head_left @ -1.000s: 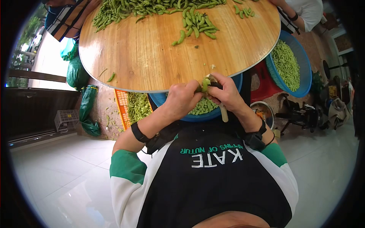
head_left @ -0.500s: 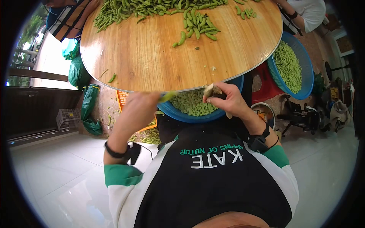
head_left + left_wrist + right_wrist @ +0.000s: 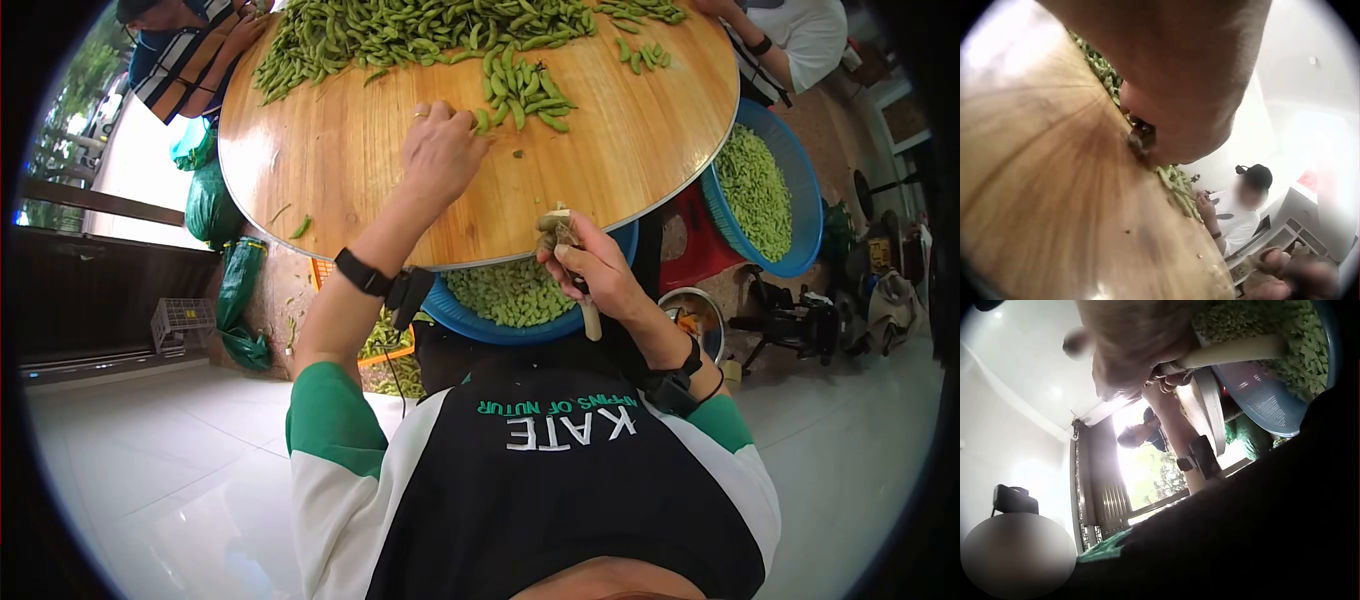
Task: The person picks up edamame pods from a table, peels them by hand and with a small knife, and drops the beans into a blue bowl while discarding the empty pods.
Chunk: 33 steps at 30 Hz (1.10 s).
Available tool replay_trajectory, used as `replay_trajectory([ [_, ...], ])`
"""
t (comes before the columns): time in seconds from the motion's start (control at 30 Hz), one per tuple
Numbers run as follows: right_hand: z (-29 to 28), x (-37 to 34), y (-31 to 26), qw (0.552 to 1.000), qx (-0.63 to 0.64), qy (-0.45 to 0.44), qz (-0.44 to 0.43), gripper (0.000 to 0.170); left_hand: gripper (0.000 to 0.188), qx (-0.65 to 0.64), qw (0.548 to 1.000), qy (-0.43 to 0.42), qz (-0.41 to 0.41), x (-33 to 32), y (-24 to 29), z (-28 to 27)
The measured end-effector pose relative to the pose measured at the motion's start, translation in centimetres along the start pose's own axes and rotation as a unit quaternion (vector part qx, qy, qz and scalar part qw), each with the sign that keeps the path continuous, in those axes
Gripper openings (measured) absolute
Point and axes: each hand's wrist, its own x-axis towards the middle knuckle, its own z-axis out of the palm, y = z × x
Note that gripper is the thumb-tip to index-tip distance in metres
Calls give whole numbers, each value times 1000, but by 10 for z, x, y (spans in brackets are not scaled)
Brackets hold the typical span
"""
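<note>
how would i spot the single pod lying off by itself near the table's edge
Find the wooden table, then follow its near edge to the person's left. There, closer to that edge than the left hand, lies one small green pod. Unlike the pods in the big heap, it touches no other pod; only a thinner scrap lies close by.

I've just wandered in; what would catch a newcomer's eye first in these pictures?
Probably the big heap of green pods across the far side of the round wooden table, with the left hand beside a smaller cluster in front of it. Nearer, the right hand grips a pale, stick-like thing by a blue basin of shelled beans below the table's near edge.
</note>
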Motion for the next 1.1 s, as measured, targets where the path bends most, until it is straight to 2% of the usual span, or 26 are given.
replay_trajectory([
  [0.03,-4,0,2,1000,-3,-6,-10,27,16,52,998,-23,-4,1,-1,7],
  [0.07,-7,1,2,1000,-5,-12,-20,28,16,52,998,-22,-3,-1,-4,11],
  [0.13,-8,3,0,1000,-6,-8,-28,29,15,-100,994,-8,-43,0,-3,7],
  [0.17,-8,5,-1,999,-6,-4,-34,29,15,-100,994,-9,-38,-3,-1,5],
  [0.23,-8,9,-6,999,19,6,-44,30,15,-249,962,-6,-109,-11,18,-20],
  [0.27,-7,11,-7,998,43,13,-50,32,15,-250,962,-9,-108,-17,27,-30],
  [0.3,-4,14,-7,998,45,16,-48,32,14,-409,892,-64,-180,-23,38,-40],
  [0.33,-1,17,-7,995,81,3,-51,34,13,-552,788,-116,-246,-30,46,-45],
  [0.37,1,18,-7,992,115,-10,-54,36,13,-553,787,-117,-247,-38,51,-45],
  [0.43,3,16,-7,990,133,-27,-43,40,10,-652,693,-144,-272,-50,57,-43],
  [0.6,5,13,-2,982,179,-62,-23,45,11,-680,658,-165,-277,-60,60,-43],
  [0.8,8,10,-3,978,196,-76,-13,47,13,-670,673,-154,-273,-63,58,-45],
  [0.87,12,8,-6,979,189,-72,-13,45,13,-651,696,-157,-261,-64,57,-46],
  [0.97,13,8,-3,984,170,-60,-12,43,13,-668,682,-146,-259,-66,57,-45],
  [1.1,18,8,-3,985,169,-37,-12,41,13,-666,692,-116,-252,-70,61,-45],
])
